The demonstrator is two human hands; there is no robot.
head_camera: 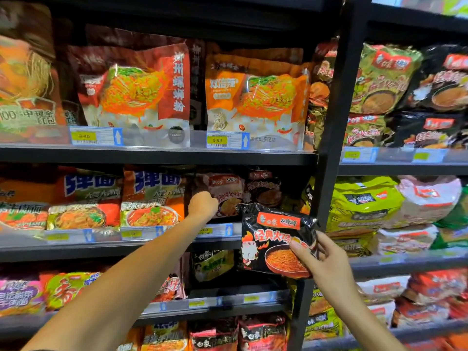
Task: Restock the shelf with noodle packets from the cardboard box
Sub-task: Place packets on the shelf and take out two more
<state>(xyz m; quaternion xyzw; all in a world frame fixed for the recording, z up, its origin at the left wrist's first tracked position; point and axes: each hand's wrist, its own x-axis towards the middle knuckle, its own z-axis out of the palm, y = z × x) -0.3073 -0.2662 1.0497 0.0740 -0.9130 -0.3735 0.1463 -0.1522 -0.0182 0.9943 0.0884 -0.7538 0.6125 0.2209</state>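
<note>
Head view: reaching the left hand (202,204) into the middle shelf (157,245), fingers curling on a pink packet (226,192) at the shelf's front edge. Pinching a black packet (274,240) with the right hand (320,262), hanging just before the shelf lip, beside the black upright (334,122). Showing a dark gap behind the pink packet.

The one camera sits on my head and faces straight into the shelf unit (157,158) — close up, so the tiers fill the frame from edge to edge. It looks level to slightly downward; my forearms enter from the bottom edge. The wide lens bends the black upright post (336,122) and the neighbouring bay (405,168) to its right — there is no second view to overlap with.
</note>
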